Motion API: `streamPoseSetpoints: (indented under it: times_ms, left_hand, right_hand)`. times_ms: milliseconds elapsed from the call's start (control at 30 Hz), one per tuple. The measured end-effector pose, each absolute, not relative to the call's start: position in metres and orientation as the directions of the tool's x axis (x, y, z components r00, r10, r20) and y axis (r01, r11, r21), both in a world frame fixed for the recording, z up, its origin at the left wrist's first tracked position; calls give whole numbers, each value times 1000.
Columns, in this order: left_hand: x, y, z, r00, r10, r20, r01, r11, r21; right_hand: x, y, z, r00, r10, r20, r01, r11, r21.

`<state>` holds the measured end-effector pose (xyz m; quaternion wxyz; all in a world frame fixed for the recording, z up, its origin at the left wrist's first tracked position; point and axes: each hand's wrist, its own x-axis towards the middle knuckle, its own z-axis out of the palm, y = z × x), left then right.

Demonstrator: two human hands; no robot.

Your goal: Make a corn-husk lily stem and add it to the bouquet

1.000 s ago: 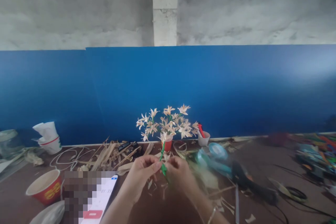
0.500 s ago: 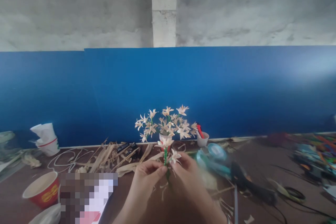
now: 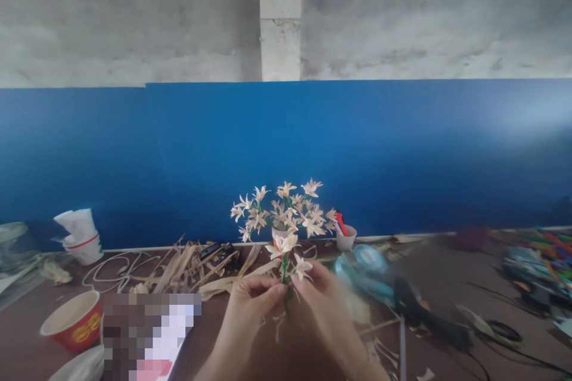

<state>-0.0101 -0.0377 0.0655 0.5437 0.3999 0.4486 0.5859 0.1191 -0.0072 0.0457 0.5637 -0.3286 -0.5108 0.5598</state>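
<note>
Between my two hands stands a small artificial flower sprig (image 3: 285,265) with cream petals and a green-wrapped stem. My left hand (image 3: 254,303) pinches the stem from the left with thumb and forefinger. My right hand (image 3: 319,292) is closed at the other side, its fingertips against the stem just below a cream flower (image 3: 302,266). The tail of the stem hangs under the fingers. Behind the sprig, a bunch of similar cream flowers (image 3: 308,214) rises from a cup, which the sprig partly hides.
At the left are a red paper bowl (image 3: 74,322), a white cup with tissue (image 3: 84,248) and a white cord (image 3: 105,271). Dried husk strips (image 3: 172,268) lie behind my left hand. On the right sit ribbon rolls (image 3: 370,259), a dark glue-gun-like tool (image 3: 433,318) and a small white cup (image 3: 345,238).
The sprig and its flower heads have turned and shifted very slightly to the right. Both hands keep nearly the same grip and position.
</note>
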Motion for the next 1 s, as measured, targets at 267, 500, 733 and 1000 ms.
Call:
streamPoseSetpoints:
  times_ms: [267, 500, 733, 1000]
  left_hand:
    - [-11, -31, 56, -42, 999, 4, -301, -16, 954]
    - [-10, -33, 58, 72, 995, -69, -372, 91, 924]
    - [-6, -44, 59, 300, 947, -110, -509, 257, 822]
    - [-8, -41, 63, 147, 987, -61, -289, 102, 952]
  right_hand:
    - [120, -10, 51, -168, 968, 188, -272, 138, -952]
    - [126, -12, 61, -255, 951, 173, -245, 109, -963]
    - [140, -19, 85, -513, 858, -25, -207, -152, -967]
    - [130, -22, 89, -298, 955, -6, -238, -80, -968]
